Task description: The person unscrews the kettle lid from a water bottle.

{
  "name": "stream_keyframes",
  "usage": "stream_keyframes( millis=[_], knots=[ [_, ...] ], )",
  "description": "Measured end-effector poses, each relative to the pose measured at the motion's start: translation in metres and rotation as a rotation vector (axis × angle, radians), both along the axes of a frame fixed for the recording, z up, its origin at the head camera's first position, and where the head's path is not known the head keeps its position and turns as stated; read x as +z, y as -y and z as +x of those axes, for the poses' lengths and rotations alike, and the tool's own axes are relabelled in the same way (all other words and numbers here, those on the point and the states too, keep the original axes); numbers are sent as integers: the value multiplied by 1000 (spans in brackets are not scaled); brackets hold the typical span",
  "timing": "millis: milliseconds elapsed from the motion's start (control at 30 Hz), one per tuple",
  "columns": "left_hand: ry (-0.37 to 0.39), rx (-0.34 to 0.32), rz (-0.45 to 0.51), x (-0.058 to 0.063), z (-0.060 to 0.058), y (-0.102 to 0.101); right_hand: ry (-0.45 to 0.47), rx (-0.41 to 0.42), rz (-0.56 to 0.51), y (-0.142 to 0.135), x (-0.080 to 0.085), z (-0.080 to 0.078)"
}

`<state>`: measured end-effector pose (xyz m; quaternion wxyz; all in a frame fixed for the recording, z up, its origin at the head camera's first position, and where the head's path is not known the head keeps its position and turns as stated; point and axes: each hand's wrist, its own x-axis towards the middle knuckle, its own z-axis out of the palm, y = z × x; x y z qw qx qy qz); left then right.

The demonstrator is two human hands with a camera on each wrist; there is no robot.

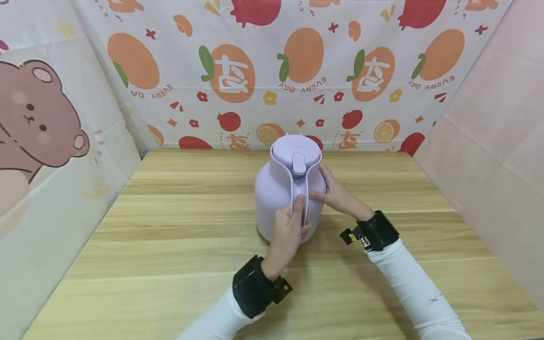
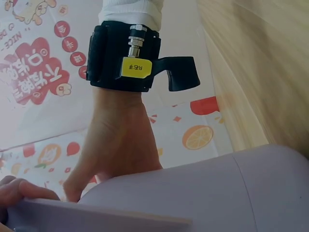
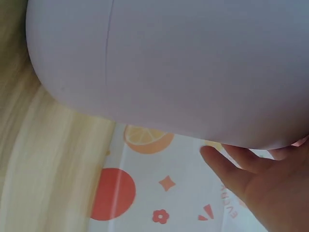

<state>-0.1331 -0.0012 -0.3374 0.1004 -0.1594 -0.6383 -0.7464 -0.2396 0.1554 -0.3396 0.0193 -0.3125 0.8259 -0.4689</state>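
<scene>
A pale purple thermos jug [image 1: 267, 198] stands upright on the wooden table, its handle facing the person and its lid with a push lever on top. My left hand [image 1: 288, 225] grips the handle, thumb up along it. In the left wrist view, fingers of that hand [image 2: 29, 191] show at the lower left on the handle. My right hand [image 1: 337, 192] rests against the jug's right side, thumb and fingers spread over the curve. The right wrist view shows fairly straight fingers of the right hand [image 3: 275, 179] at the jug's wall [image 3: 193, 72].
The wooden table [image 1: 170, 236] reaches back to a hanging cloth [image 1: 297, 104] printed with fruit. A cloth with a bear [image 1: 42, 113] hangs at the left, and a pale pink cloth [image 1: 497, 132] at the right. Both wrists wear black straps [image 1: 252, 288] with small cameras.
</scene>
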Motion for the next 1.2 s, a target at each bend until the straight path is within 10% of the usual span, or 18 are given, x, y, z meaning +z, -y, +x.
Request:
stream_keyframes(
  millis=[267, 433, 700, 1200],
  knots=[
    [-50, -75, 1, -1, 2, 6, -184, -56, -224, 8, 32, 5],
    [-91, -75, -27, 5, 0, 10, -368, -94, 2, 19, 70, 17],
    [102, -115, 53, 19, -12, 11, -458, -125, 381, 45, 106, 26],
    [52, -103, 173, 9, -8, 1, -488, -107, 393, 40, 109, 24]
  ],
)
